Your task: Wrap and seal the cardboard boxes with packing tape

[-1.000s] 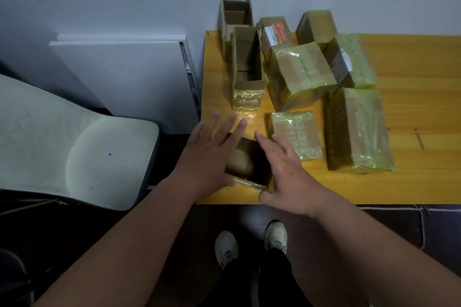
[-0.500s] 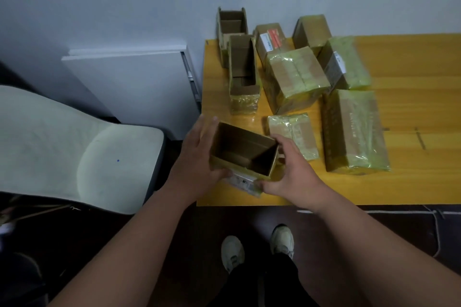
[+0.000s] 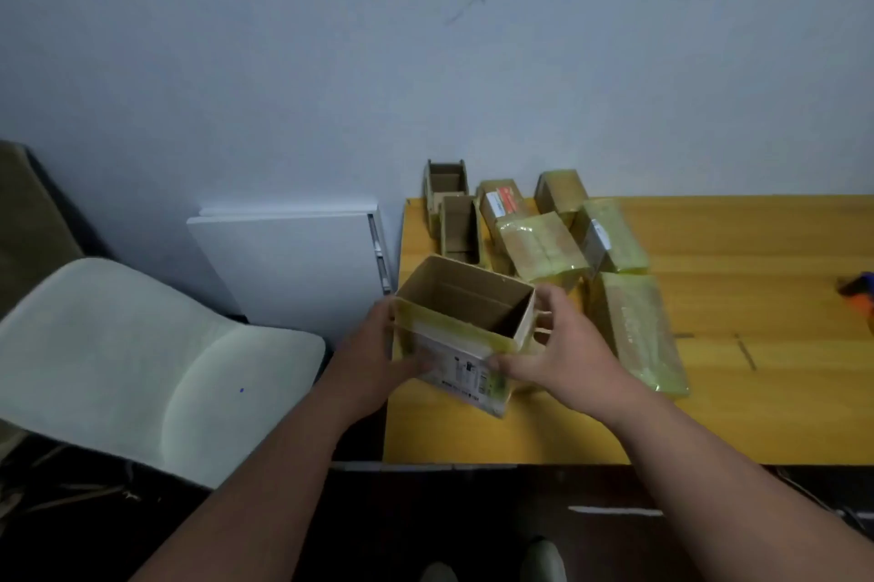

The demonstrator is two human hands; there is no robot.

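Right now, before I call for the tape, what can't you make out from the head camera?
- Open box: its floor is in shadow; contents unknown.
- Its label: print too small and blurred.
- Left hand and right hand: the fingers on the box's far sides are hidden by it.
- Orange and blue object: cut by the right edge, maybe the tape tool.
- Two open boxes at the back: interiors dark.

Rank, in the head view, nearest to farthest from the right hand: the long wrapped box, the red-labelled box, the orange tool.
From the right hand:
1. Long wrapped box, just to its right.
2. Red-labelled box, behind, near the wall.
3. Orange tool, far right edge.
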